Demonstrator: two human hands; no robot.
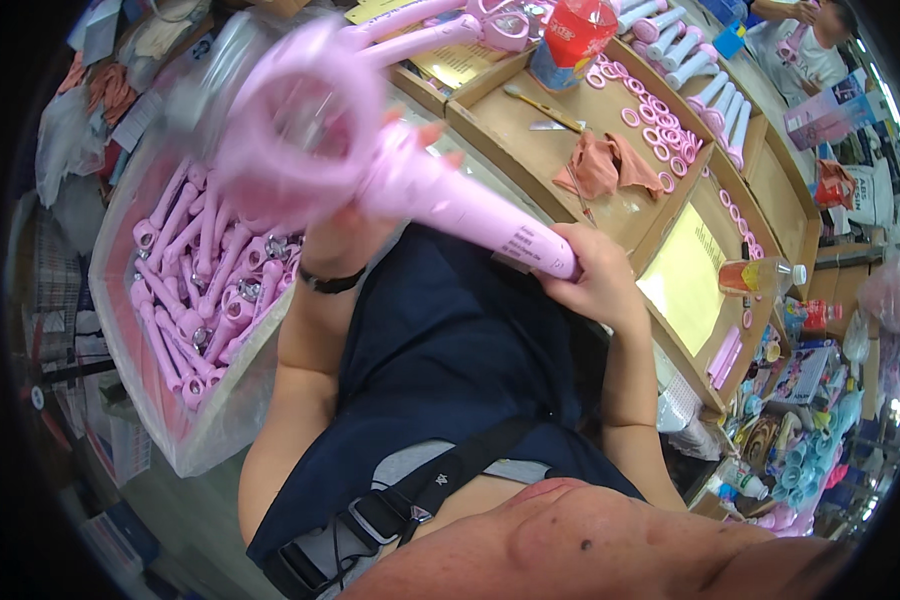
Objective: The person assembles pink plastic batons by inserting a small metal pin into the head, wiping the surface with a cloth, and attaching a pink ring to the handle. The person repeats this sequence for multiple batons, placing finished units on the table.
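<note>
Held up in front of my chest is a large pink plastic wand (460, 205) with a thick handle and a ring-shaped head, which is blurred by motion. My left hand (355, 235) grips it from below near the neck, its fingertips showing behind the handle. At the handle's lower end, my right hand (605, 280) closes around the tip, thumb along the side. Small dark print runs along the handle near that end. Beside my left arm, several similar pink wands (210, 260) lie heaped in a plastic-lined bin (170, 435).
Shallow cardboard trays (510, 140) hold pink rings (660, 125), an orange-brown cloth (610, 165), a brush (545, 108) and a yellow sheet (685, 285). A red-labelled bottle (575, 40) and a bottle of amber liquid (760, 277) stand or lie there. Another person (805, 45) is at the far right.
</note>
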